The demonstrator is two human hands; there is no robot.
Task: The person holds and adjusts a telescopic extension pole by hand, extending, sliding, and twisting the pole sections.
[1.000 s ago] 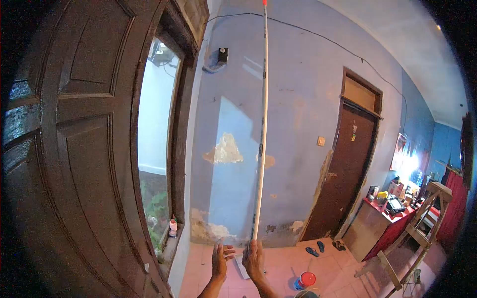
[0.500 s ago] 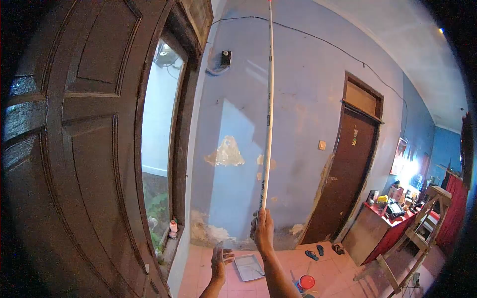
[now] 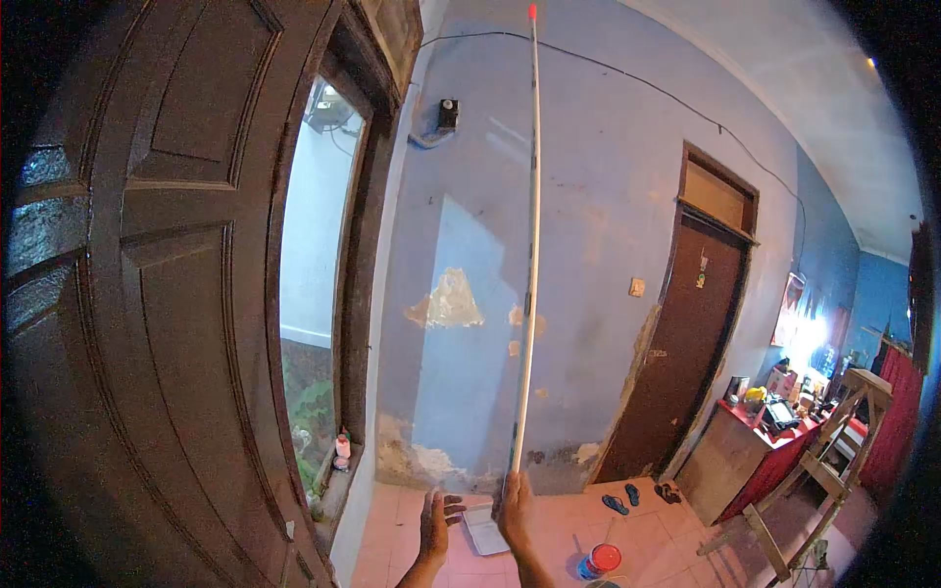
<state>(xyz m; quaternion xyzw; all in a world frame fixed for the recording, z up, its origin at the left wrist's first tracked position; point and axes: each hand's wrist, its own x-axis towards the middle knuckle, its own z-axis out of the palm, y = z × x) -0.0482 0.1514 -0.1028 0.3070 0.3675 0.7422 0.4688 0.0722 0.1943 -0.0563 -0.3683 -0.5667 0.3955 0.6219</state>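
A long white pole with a red tip at its top stands nearly upright in front of the wall. My right hand is wrapped round the lower part of this pole. To its left, my left hand is open with its fingers apart, touching nothing. A white paint tray lies on the floor between my hands, partly covered by the right one. Right of my forearm, a small bucket with a red top sits on the tiles.
At left a dark panelled door stands beside a window frame. The blue wall has peeled patches. Slippers lie near a brown door. A wooden ladder stands by a cluttered red-topped counter.
My right hand has moved down with the pole, and the pole's whole red tip has come into view. My left hand has shifted slightly and stays open.
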